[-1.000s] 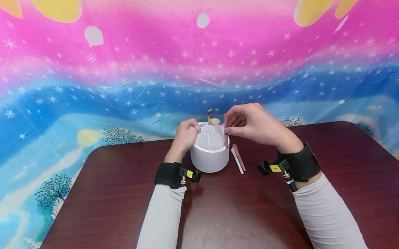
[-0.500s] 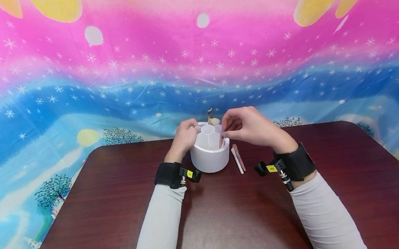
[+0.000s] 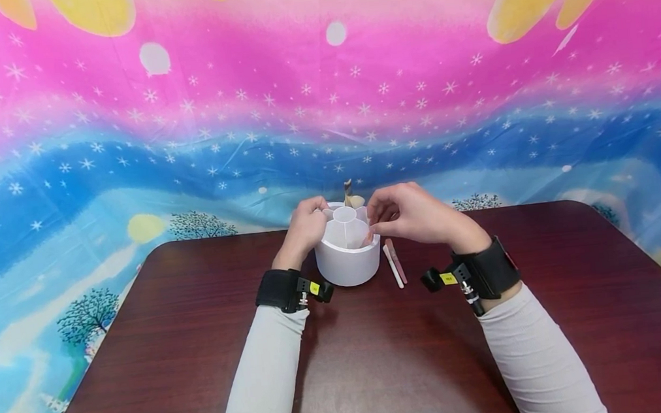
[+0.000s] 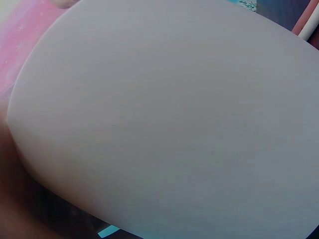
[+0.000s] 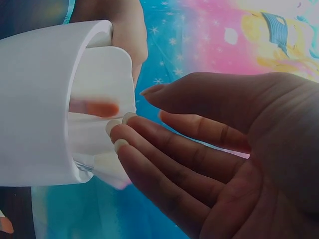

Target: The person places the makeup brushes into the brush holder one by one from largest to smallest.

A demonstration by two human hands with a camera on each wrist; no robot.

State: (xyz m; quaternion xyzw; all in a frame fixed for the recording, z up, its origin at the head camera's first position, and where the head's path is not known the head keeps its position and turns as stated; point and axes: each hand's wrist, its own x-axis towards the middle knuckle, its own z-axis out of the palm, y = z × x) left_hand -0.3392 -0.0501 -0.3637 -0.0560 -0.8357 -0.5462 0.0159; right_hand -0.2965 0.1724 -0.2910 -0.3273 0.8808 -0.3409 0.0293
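In the head view, my left hand (image 3: 308,223) grips the back left rim of a white round makeup brush holder (image 3: 347,267) with several compartments. The holder's wall (image 4: 164,119) fills most of the left wrist view. My right hand (image 3: 411,216) is at the holder's right rim. In the right wrist view its fingers (image 5: 164,149) are spread from the thumb with nothing between them. Just past the fingertips, a slim makeup brush with an orange end (image 5: 102,107) lies inside a compartment; the holder's wall hides its lower part.
A white slim brush (image 3: 393,268) and a mauve one (image 3: 397,263) lie side by side on the dark wooden table (image 3: 345,369), right of the holder. A tan-tipped brush (image 3: 348,192) and a cream rounded head (image 3: 356,201) rise at the holder's back. A patterned cloth (image 3: 321,102) hangs behind.
My right hand has moved left and down, lowering the pinched brush into a right-hand compartment and letting it go. The left hand and the holder have stayed in place.
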